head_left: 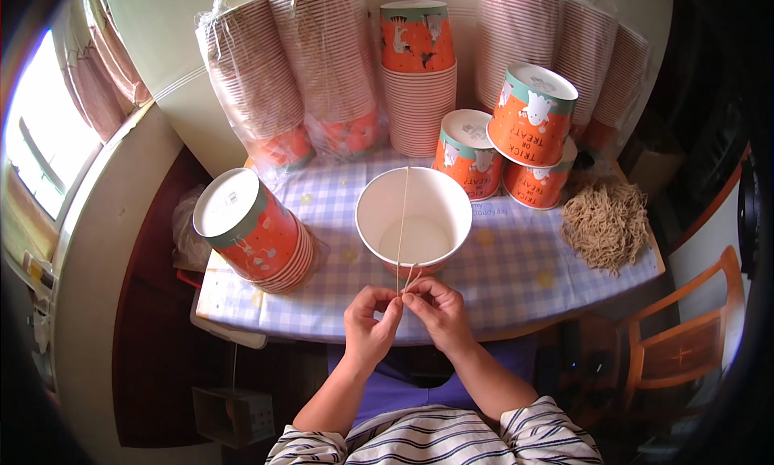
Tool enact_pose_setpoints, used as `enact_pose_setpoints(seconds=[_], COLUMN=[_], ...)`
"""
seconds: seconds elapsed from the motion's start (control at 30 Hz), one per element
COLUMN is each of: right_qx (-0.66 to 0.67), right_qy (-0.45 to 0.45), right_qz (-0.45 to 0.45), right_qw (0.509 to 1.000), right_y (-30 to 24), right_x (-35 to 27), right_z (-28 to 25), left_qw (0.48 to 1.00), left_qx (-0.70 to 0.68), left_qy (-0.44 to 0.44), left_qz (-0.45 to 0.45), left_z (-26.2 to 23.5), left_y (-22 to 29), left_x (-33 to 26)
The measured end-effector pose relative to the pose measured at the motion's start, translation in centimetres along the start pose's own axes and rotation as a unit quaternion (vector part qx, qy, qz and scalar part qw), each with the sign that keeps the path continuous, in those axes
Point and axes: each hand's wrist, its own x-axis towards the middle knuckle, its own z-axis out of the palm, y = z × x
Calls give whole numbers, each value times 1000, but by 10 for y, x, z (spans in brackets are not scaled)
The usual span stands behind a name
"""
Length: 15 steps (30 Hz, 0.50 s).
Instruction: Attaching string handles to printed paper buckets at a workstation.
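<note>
A large paper bucket point(373, 215), white inside and orange outside, stands upright with its mouth toward me at the table's middle. A thin tan string point(404, 215) runs across its opening from the far rim to the near side. My left hand point(373, 320) and my right hand point(438, 310) meet just in front of the near rim. Both are closed in a pinch on the string, thumbs close together. A short loop and loose end of string rise above the fingertips. Whether a knot sits between the fingers is hidden.
Upside-down orange buckets point(532, 118) are piled at the right, beside a heap of tan string point(606, 225). Another nested stack point(256, 231) leans at the left. Tall plastic-wrapped stacks point(322, 62) line the back. A wooden chair point(685, 336) stands at the right.
</note>
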Motion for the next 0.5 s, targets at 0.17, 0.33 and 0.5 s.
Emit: enact_pose_setpoints(seconds=[0.17,0.33,0.5], right_qx=[5,193,226], right_qy=[-1,3,40], right_qz=[3,92,97], right_qw=[1000,977,968], right_y=[-8,-4,-14], right_x=[-1,0,3], right_z=[4,6,9], left_qw=[1000,998,996], left_qx=[31,44,67], left_qy=[0,-13,-28], left_qz=[2,32,51], left_z=[-2,1,-2], left_y=[-4,2,2], left_x=[0,5,5])
